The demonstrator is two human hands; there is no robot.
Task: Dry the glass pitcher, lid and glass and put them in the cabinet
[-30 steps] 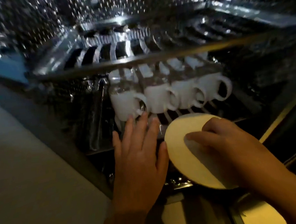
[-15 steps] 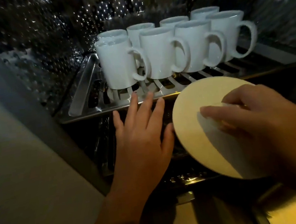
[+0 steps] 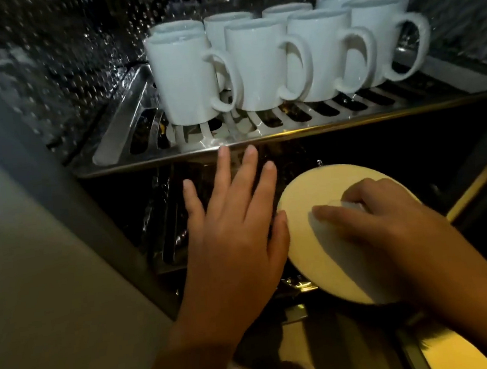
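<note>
**Lid, round, flat and cream-coloured [image 3: 311,255], in our right hand [image 3: 389,224] below the mug shelf**

We grasp the lid with our right hand, fingers curled over a small pale knob [image 3: 350,205] on its upper face. The lid sits tilted at about 4 o'clock in our view, in front of the dark lower bay of the cabinet. We cannot tell whether it rests on anything there.

Our left hand [image 3: 235,238] lies released near 6 o'clock, palm down, with the fingers straight and spread. Its thumb is just beside the lid's 9 o'clock edge, and its longest fingertips reach close under the front lip of the slotted stainless steel shelf [image 3: 335,126]. We cannot tell whether this hand touches anything beneath it.

On that shelf, from 12 to 2 o'clock, white ceramic mugs [image 3: 257,64] stand packed close in two rows, with their handles turned toward 3 o'clock. Behind them, around 11 o'clock, a dark dimpled metal wall [image 3: 60,53] glints. A pale flat panel [image 3: 38,293] fills the view at 8 o'clock.
</note>
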